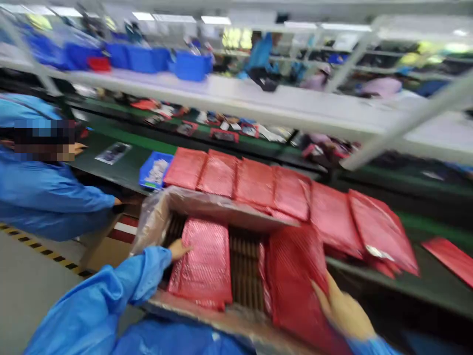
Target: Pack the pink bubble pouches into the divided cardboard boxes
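In the head view, an open carton (207, 199) lined with clear plastic stands before me. Inside, a red bubble-wrap bag (205, 261) lies on top of a row of upright brown edges. My left hand (180, 250) has that bag by its left edge, fingertips on its upper face and the other fingers hidden. A second red bubble-wrap bag (295, 276) is at the carton's right side, tilted over the rim. My right hand (343, 305), blurred, grips its right edge with the thumb on top.
Several stacks of red bubble-wrap bags (254, 181) line the bench behind the carton, beside a blue bin (156, 170) of small white pieces. A co-worker in blue (48, 192) sits at left. A white shelf (236, 101) with a slanted post (406, 121) spans above the conveyor.
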Motion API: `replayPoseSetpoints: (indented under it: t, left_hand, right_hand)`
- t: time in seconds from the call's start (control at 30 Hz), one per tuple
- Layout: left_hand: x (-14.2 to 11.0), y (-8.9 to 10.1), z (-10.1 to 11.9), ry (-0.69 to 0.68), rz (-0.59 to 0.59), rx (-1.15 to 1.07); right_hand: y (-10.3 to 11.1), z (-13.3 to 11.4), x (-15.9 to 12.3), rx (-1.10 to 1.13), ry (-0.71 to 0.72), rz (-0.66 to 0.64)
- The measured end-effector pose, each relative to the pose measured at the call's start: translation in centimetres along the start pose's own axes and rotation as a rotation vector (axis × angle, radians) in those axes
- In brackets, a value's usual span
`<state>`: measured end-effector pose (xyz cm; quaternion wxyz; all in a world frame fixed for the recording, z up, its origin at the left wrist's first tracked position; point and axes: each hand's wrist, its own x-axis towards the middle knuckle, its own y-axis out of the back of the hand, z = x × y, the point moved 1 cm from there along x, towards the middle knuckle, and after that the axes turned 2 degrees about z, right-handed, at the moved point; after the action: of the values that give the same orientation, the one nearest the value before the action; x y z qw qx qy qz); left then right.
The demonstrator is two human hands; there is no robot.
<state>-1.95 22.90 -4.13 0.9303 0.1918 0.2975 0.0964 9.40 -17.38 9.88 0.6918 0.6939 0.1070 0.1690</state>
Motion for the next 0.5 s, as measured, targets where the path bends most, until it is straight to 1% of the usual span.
replayPoseSetpoints:
  t: [0.03, 0.07, 0.13, 0.23, 0.33, 0.5]
  left_hand:
    - [-0.1, 0.2, 0.1, 0.014, -0.017, 0.01]
    - [0.2, 0.3, 0.2, 0.025, -0.034, 0.022]
    - [1.4, 0.6, 0.1, 0.051, -0.067, 0.049]
    - [2.8, 0.7, -0.4, 0.068, -0.082, 0.061]
    - [2.7, 0.8, -0.8, 0.063, -0.062, 0.035]
    - [2.2, 0.7, -0.9, 0.074, -0.036, -0.001]
  right_hand:
    - [0.5, 0.3, -0.6, -0.044, -0.064, -0.114]
    - [0.8, 0.5, -0.9, -0.078, -0.115, -0.172]
    - [0.6, 0.8, -0.7, -0.138, -0.192, -0.265]
    - [-0.4, 0.9, -0.2, -0.244, -0.181, -0.386]
    - [-0.7, 0.1, -0.1, -0.276, -0.145, -0.437]
    - [0.0, -1.1, -0.4, -0.267, -0.137, -0.439]
